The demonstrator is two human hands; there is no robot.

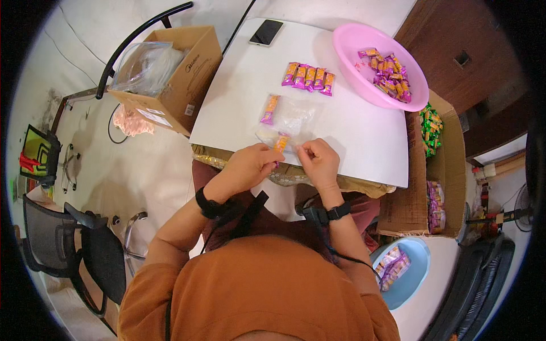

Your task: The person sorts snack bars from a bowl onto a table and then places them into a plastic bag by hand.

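My left hand (252, 164) grips a small snack bar in a purple and orange wrapper (281, 143) at the table's near edge. That bar lies over the near end of a clear plastic bag (298, 115). With thumb and fingers closed, my right hand (319, 164) pinches the right side of the bag's near edge. Another wrapped bar (270, 109) lies upright along the bag's left side; whether it is inside or on top I cannot tell. Beyond the bag, several matching bars (309, 78) form a side-by-side row on the white table (362, 140).
A pink basin (349, 64) of loose bars stands at the far right, and a smartphone (266, 33) lies at the back. Cardboard boxes flank the table: one with plastic bags (192, 81), one with wrapped snacks (452, 170). A blue tub (420, 264) holds filled packs.
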